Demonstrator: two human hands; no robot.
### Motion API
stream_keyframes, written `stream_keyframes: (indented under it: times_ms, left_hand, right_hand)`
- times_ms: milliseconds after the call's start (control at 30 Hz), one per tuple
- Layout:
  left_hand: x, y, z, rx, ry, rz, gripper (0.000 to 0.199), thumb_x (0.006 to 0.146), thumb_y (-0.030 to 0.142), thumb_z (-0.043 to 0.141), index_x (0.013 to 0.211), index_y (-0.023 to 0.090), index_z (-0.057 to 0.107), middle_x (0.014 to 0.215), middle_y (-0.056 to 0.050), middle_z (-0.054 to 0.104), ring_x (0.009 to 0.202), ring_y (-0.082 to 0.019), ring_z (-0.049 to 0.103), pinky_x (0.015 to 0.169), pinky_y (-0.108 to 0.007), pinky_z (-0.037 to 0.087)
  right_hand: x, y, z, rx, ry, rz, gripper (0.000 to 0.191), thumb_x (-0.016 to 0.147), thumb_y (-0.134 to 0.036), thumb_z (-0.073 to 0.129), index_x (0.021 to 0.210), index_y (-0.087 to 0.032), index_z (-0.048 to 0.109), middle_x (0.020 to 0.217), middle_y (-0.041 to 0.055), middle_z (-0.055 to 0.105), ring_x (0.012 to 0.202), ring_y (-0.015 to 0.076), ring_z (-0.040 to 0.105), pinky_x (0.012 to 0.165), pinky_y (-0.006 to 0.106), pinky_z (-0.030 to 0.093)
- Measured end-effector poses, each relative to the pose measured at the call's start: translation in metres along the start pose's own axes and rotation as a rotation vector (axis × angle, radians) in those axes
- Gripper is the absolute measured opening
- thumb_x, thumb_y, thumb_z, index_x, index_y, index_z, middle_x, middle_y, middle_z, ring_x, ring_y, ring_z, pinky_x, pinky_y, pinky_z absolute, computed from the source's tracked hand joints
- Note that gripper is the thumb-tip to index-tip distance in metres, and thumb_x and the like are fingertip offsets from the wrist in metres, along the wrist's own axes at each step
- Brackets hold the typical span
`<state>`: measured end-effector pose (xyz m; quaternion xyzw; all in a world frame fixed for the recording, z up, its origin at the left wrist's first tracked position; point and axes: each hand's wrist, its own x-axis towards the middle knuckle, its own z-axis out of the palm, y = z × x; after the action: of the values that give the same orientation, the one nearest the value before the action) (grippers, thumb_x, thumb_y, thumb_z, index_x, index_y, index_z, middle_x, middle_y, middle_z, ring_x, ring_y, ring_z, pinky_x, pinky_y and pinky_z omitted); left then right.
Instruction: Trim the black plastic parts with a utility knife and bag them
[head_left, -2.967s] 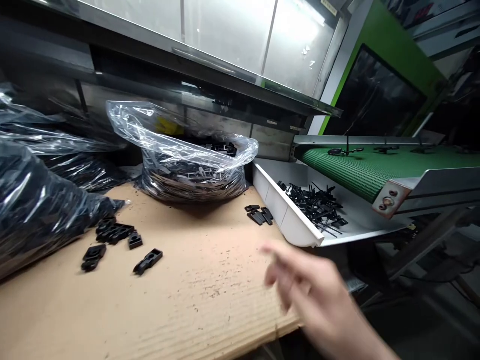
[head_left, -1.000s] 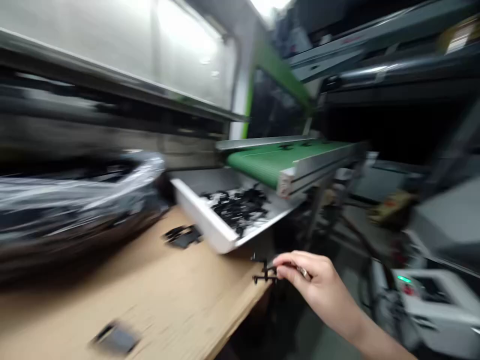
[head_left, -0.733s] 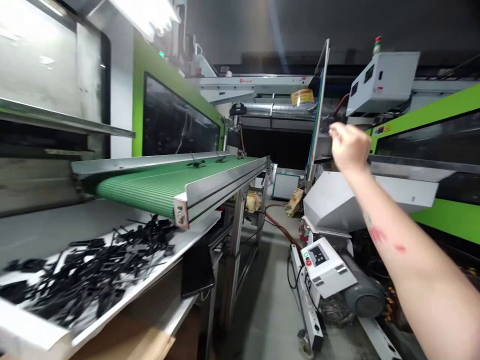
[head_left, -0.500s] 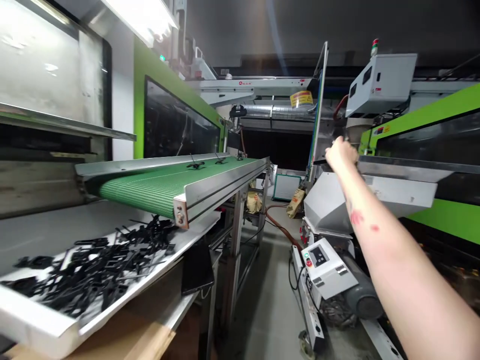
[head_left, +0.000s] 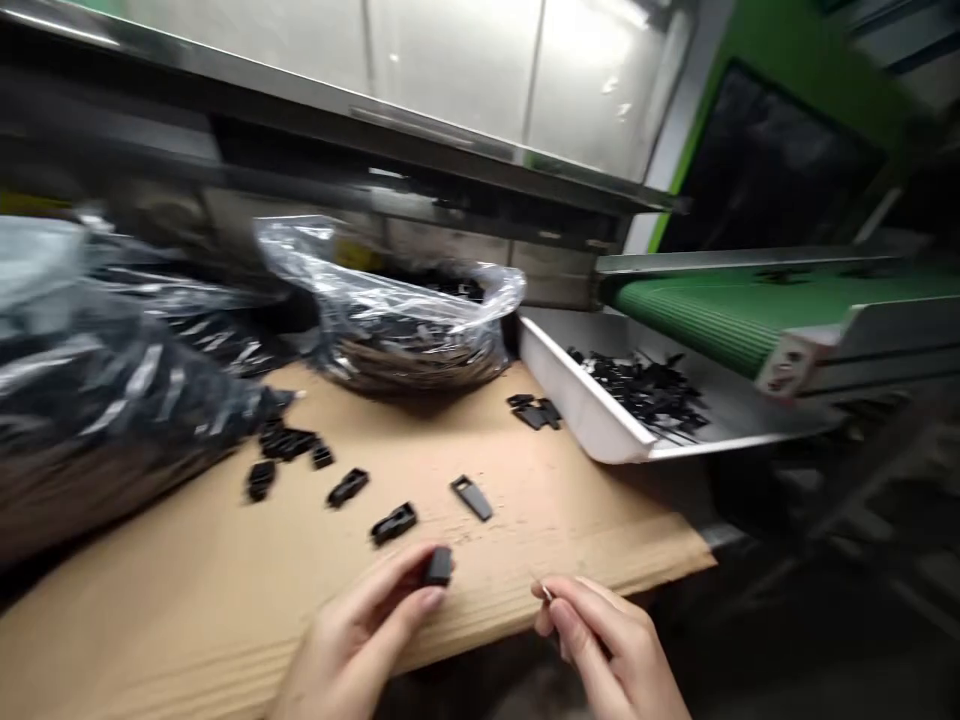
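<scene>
My left hand (head_left: 367,625) holds a small black plastic part (head_left: 439,567) between thumb and fingers, above the front edge of the cardboard-topped table (head_left: 300,590). To its right, my right hand (head_left: 600,640) is closed in a pinch. A tiny pale glint shows at its fingertips, too small to name. Just beyond the hands lies a flat, tapered black piece (head_left: 472,498) with a hole at one end. Left of it rest a black clip-like part (head_left: 393,523) and another one (head_left: 348,487). The two hands are apart.
A clear bag of black parts (head_left: 405,330) stands at the back, with a larger filled bag (head_left: 112,390) at left. On the right, a white tray (head_left: 592,400) holds a heap of black parts (head_left: 645,390) below a green conveyor belt (head_left: 697,310). Small black pieces (head_left: 534,411) lie beside the tray.
The view has swung left and down from the machine aisle to the table. My right hand, earlier stretched out ahead, is now low over the table edge; my left hand has come into view.
</scene>
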<state>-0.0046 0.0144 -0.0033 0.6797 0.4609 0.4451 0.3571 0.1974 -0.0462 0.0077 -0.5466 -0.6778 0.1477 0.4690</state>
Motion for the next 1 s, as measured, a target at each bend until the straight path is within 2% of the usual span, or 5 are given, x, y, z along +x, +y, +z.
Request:
stream_keyframes:
  times_ms: [167,400,667,867,1000]
  left_hand:
    - [0.002,0.017,0.000,-0.118,-0.058,-0.037,0.022,0.078,0.027,0.057,0.098,0.027,0.067,0.100,-0.001,0.069,0.095,-0.021,0.062,0.089,-0.032,0.047]
    - [-0.005,0.014,0.003,-0.122,-0.022,0.029,0.025,0.077,0.020,0.059,0.098,0.033,0.067,0.099,0.003,0.068,0.092,-0.017,0.063,0.084,-0.023,0.050]
    - [-0.005,0.012,0.001,-0.073,-0.012,0.055,0.027,0.076,0.019,0.060,0.098,0.034,0.066,0.098,0.005,0.069,0.091,-0.016,0.063,0.081,-0.020,0.051]
    - [-0.004,0.018,0.000,-0.111,-0.077,-0.001,0.019,0.078,0.023,0.059,0.092,0.028,0.069,0.091,0.002,0.071,0.083,-0.018,0.066,0.076,-0.023,0.053]
    - [-0.006,0.016,0.000,-0.069,-0.064,0.037,0.027,0.078,0.017,0.058,0.098,0.032,0.067,0.097,0.005,0.070,0.091,-0.016,0.064,0.080,-0.020,0.051]
  right_hand:
    - [0.013,-0.007,0.039,0.123,0.057,-0.142,0.017,0.083,-0.019,0.046,0.086,-0.023,0.062,0.066,0.0018,0.062,0.058,0.0149,0.058,0.054,0.023,0.044]
    - [0.019,-0.007,0.041,-0.012,0.051,-0.291,0.022,0.082,-0.016,0.047,0.095,-0.020,0.064,0.062,0.0046,0.058,0.054,0.0164,0.053,0.049,0.026,0.042]
    - [0.023,-0.004,0.039,-0.039,0.006,-0.243,0.021,0.083,-0.016,0.044,0.090,-0.018,0.063,0.061,0.0048,0.056,0.054,0.0165,0.054,0.049,0.027,0.043]
    - [0.022,0.000,0.021,-0.028,0.116,-0.144,0.024,0.082,-0.012,0.048,0.100,-0.024,0.059,0.082,0.0052,0.066,0.073,0.0195,0.061,0.068,0.029,0.047]
    - [0.021,-0.010,0.022,0.157,-0.108,0.026,0.020,0.088,-0.022,0.039,0.084,-0.025,0.058,0.066,-0.0005,0.061,0.051,0.0124,0.055,0.047,0.021,0.043]
